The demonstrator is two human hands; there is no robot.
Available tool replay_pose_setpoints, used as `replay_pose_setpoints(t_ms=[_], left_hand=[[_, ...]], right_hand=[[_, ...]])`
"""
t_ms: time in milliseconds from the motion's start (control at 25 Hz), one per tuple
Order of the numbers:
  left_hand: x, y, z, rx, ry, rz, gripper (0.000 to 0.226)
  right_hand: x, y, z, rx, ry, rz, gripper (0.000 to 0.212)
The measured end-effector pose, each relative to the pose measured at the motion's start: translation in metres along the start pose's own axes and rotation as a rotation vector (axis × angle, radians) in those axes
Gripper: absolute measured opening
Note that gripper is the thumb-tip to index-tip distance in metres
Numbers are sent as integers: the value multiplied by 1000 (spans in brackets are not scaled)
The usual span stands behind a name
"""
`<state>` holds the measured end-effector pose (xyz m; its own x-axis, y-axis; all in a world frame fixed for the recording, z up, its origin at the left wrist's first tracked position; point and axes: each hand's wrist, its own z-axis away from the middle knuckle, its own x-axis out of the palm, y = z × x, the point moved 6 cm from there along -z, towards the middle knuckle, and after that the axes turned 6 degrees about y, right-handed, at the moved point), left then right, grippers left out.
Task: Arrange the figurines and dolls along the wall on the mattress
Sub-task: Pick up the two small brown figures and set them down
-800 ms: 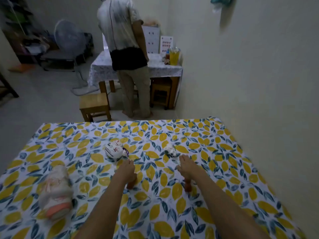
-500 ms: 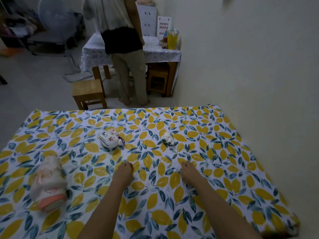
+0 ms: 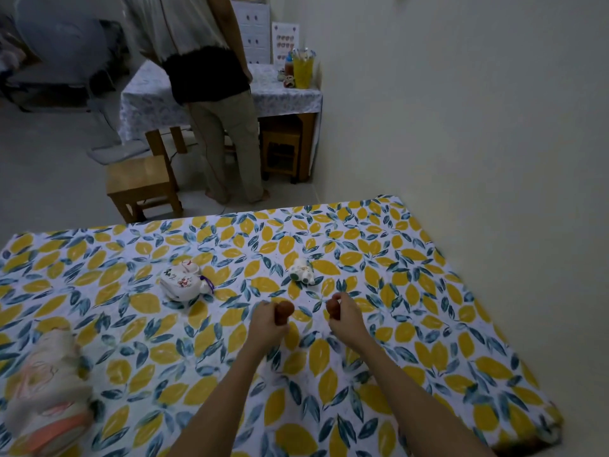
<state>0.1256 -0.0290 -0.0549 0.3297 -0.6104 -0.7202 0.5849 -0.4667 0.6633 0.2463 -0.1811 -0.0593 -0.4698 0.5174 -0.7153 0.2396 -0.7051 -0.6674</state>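
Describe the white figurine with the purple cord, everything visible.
The white figurine with the purple cord is a rounded, glossy, ceramic-looking piece with small red and dark painted marks. It lies tipped on its side on the leaf-print mattress cover, left of the hands and far from the wall. The cord trails off its right end. Nothing else touches it.

My fingers point(image 3: 280, 324) grip reddish-brown figurines point(image 3: 284, 312) over a mattress sheet point(image 3: 428, 324) of yellow lemons and teal leaves — beside a pale cream wall point(image 3: 478, 127).
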Motion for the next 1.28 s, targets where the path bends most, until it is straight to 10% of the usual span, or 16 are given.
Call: replay_pose_setpoints(t_ms=[360, 1280], left_hand=[[75, 93, -67, 47, 239, 329, 42], [106, 81, -88, 36, 231, 31, 23]], right_hand=[[-60, 24, -89, -55, 115, -132, 34], [-41, 45, -129, -226, -60, 129, 19]])
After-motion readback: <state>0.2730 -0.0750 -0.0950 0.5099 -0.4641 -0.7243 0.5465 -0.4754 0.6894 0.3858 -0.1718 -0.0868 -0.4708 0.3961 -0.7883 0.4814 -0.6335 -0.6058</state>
